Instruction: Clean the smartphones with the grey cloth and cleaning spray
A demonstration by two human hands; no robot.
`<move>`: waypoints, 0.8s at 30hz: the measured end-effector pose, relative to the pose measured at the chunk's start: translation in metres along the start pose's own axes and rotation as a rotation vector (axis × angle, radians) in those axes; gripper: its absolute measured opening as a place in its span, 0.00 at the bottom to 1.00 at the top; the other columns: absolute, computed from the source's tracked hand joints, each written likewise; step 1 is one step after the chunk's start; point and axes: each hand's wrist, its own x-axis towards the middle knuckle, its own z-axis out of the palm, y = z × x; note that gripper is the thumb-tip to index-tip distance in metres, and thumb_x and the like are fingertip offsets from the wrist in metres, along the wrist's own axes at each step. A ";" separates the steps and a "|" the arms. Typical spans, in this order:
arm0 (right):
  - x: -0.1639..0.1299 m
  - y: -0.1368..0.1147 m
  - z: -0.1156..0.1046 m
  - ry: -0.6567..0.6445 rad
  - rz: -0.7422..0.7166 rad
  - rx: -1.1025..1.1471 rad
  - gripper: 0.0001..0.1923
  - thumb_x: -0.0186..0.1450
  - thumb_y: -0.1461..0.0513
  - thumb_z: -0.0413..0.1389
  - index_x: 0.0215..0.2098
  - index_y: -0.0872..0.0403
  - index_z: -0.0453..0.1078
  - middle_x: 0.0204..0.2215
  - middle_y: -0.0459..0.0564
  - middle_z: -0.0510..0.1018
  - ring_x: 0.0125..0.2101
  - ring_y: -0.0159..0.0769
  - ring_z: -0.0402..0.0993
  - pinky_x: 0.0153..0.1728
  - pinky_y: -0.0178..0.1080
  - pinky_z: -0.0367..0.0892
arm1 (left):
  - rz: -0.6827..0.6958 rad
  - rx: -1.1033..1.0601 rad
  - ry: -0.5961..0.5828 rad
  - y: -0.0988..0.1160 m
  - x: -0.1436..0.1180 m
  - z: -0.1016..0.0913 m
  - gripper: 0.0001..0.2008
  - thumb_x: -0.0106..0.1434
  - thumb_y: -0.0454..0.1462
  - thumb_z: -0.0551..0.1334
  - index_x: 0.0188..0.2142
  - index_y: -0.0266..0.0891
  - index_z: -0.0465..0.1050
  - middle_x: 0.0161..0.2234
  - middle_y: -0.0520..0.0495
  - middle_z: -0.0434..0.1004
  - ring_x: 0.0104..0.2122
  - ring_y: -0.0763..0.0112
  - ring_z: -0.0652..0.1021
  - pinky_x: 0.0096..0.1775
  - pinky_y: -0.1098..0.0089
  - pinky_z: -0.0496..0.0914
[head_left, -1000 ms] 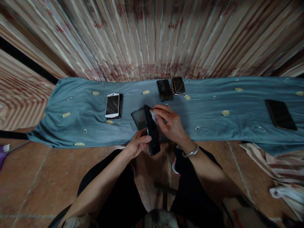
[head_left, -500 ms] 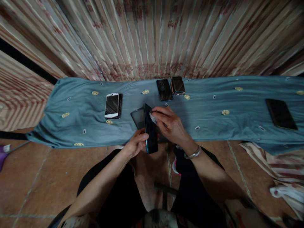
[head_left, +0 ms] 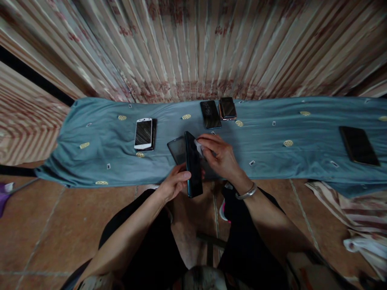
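Note:
A dark smartphone (head_left: 194,173) with a bluish edge is held tilted in my left hand (head_left: 175,181); the thumb lies along its near side and the other fingers are mostly hidden behind it. My right hand (head_left: 220,155) pinches a small white wipe (head_left: 199,148) at the upper right edge of that phone. Behind the held phone, another phone (head_left: 176,148) lies on the blue-green cloth (head_left: 263,149), partly covered. A silver bracelet (head_left: 247,191) circles my right wrist.
On the cloth, a white phone (head_left: 143,135) rests on a dark one at left. A black phone (head_left: 211,114) and a small stack of phones (head_left: 227,108) lie at the back. A dark tablet-like device (head_left: 359,146) is at right. A pleated curtain (head_left: 187,48) hangs behind.
My right hand with the wipe has shifted slightly right, toward the phone's upper right edge. My left hand still grips the phone in nearly the same place.

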 end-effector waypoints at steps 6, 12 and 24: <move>0.000 0.001 0.002 -0.020 0.035 0.028 0.14 0.67 0.66 0.50 0.45 0.51 0.76 0.47 0.52 0.79 0.48 0.39 0.75 0.51 0.45 0.70 | 0.000 -0.023 0.035 0.004 -0.001 0.000 0.26 0.45 0.48 0.72 0.41 0.34 0.76 0.33 0.44 0.81 0.33 0.62 0.80 0.35 0.67 0.74; -0.002 -0.002 0.006 -0.033 0.016 0.054 0.14 0.66 0.67 0.50 0.44 0.51 0.75 0.46 0.52 0.79 0.47 0.39 0.76 0.50 0.45 0.70 | 0.014 -0.012 0.065 0.007 0.000 -0.001 0.24 0.45 0.47 0.72 0.39 0.34 0.77 0.31 0.45 0.81 0.33 0.61 0.81 0.35 0.66 0.75; -0.005 -0.009 0.007 -0.004 -0.005 0.070 0.15 0.67 0.67 0.50 0.45 0.49 0.75 0.46 0.50 0.79 0.47 0.38 0.76 0.51 0.46 0.71 | 0.014 -0.007 0.084 0.004 0.002 -0.004 0.24 0.44 0.46 0.72 0.38 0.35 0.76 0.29 0.46 0.81 0.35 0.59 0.81 0.36 0.64 0.75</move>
